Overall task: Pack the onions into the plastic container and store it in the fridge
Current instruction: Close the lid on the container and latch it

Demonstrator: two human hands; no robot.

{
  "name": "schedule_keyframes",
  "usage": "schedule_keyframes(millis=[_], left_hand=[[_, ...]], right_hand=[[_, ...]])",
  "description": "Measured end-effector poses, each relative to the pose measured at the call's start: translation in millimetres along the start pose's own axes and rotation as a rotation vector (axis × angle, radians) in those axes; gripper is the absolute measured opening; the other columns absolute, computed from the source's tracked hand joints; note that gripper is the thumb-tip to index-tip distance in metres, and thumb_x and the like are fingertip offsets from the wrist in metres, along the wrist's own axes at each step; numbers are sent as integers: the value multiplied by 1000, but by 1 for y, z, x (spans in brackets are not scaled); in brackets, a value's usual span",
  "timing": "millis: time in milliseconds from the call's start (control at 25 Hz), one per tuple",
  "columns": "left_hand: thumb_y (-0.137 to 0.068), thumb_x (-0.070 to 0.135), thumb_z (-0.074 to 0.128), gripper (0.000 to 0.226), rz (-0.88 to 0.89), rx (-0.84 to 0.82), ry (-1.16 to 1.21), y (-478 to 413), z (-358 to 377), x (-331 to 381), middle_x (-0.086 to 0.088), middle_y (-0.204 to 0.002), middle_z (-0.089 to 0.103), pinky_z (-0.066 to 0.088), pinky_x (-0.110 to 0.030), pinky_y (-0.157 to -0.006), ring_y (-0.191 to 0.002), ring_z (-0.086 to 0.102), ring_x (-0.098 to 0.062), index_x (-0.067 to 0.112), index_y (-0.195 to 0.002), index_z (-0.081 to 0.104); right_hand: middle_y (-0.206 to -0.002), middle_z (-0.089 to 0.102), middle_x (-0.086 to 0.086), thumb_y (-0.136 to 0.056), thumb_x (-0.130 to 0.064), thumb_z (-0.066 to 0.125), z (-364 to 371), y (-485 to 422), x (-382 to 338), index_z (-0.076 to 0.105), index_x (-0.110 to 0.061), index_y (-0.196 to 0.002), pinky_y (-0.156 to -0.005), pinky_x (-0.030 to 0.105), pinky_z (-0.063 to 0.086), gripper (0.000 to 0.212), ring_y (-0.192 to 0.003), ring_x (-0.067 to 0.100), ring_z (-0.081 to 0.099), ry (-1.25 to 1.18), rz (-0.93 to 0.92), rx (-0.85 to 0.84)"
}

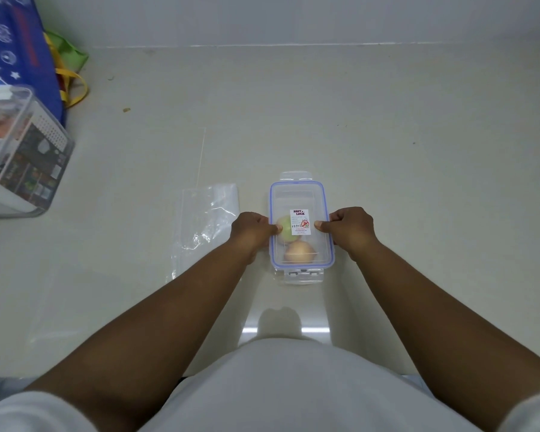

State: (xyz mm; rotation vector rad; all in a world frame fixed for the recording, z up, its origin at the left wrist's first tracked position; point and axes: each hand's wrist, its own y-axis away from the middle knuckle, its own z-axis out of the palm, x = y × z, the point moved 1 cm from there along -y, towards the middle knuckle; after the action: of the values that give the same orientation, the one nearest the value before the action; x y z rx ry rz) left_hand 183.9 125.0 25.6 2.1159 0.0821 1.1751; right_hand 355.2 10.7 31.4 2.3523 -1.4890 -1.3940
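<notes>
A clear plastic container (300,198) with a blue-rimmed lid and a white label stands on the pale counter in the middle of the view. Through the lid I see two onions: a greenish one (285,229) on the left and a tan one (299,253) nearer to me. My left hand (252,229) grips the container's left long side, thumb pressed on the lid. My right hand (349,228) grips the right long side the same way. The end flaps of the lid stick out flat at the far and near ends.
An empty clear plastic bag (205,219) lies flat just left of the container. At the far left stands a large clear storage box (22,157), with a blue patterned bag (16,48) and a green bag (70,54) behind it. A wall closes the counter's back.
</notes>
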Motion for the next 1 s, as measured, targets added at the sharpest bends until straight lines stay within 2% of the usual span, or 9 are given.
schedule_keyframes(millis=[160, 320, 400, 480, 560, 680, 800, 880, 1000], left_hand=[[-75, 16, 79, 22, -16, -9, 22, 11, 8, -7, -17, -99, 70, 59, -45, -83, -86, 71, -30, 8, -81, 60], [-78, 12, 76, 48, -84, 0, 156, 29, 20, -26, -12, -113, 64, 61, -43, -79, -91, 69, -28, 11, -119, 52], [-79, 9, 73, 57, -112, -1, 255, 39, 26, -36, -13, -119, 60, 60, -45, -80, -95, 68, -29, 11, -128, 44], [-80, 5, 71, 57, -138, -43, 352, 48, 32, -43, -15, -120, 59, 60, -46, -80, -96, 69, -32, 6, -129, 42], [-82, 4, 71, 40, -138, -115, 399, 59, 34, -48, -17, -110, 65, 62, -41, -71, -87, 71, -29, 0, -117, 53], [-73, 30, 81, 30, -60, -80, 107, 73, 16, -59, -10, -76, 69, 59, -31, -53, -59, 66, -19, 8, -82, 63], [-68, 55, 76, 42, 200, 234, -261, 77, -19, -68, 1, -61, 64, 50, -28, -62, -63, 64, -21, 18, -59, 56], [-73, 47, 75, 31, 364, 379, -244, 75, -34, -65, 1, -75, 64, 51, -31, -70, -74, 63, -21, 18, -73, 63], [-79, 39, 73, 43, 432, 336, -353, 60, -39, -48, -7, -113, 62, 50, -38, -90, -105, 60, -25, 12, -110, 65]], right_hand=[[-90, 73, 9, -79, -38, 74, 2, 13, -1, 72, -9, -90, -79, 34, 52, 31, -88, 29, 67, 157, -147, 109], [-121, 65, 3, -79, -54, 68, -2, 33, 10, 62, -24, -123, -84, 35, 48, 53, -110, 27, 61, 404, -178, 144], [-119, 63, 3, -76, -58, 68, -8, 42, 21, 62, -26, -120, -76, 33, 46, 55, -107, 27, 62, 458, -140, 121], [-115, 65, 4, -75, -55, 69, -10, 49, 32, 64, -24, -115, -73, 33, 46, 50, -102, 28, 63, 430, -118, 90], [-123, 64, 6, -80, -45, 69, -11, 50, 38, 61, -21, -124, -84, 35, 47, 51, -111, 29, 60, 385, -133, 44], [-132, 62, 3, -84, -25, 70, -17, 43, 38, 60, -21, -130, -98, 27, 40, 47, -122, 24, 56, 258, -182, -50], [-135, 59, 0, -83, -16, 71, -23, 35, 32, 61, -25, -130, -102, 24, 36, 48, -126, 20, 53, 196, -230, -121], [-135, 58, 1, -85, -17, 70, -22, 29, 26, 61, -27, -129, -103, 26, 38, 47, -124, 22, 54, 238, -276, -167], [-132, 61, 0, -83, -20, 73, -19, 28, 18, 64, -26, -125, -99, 26, 40, 44, -118, 22, 57, 221, -301, -126]])
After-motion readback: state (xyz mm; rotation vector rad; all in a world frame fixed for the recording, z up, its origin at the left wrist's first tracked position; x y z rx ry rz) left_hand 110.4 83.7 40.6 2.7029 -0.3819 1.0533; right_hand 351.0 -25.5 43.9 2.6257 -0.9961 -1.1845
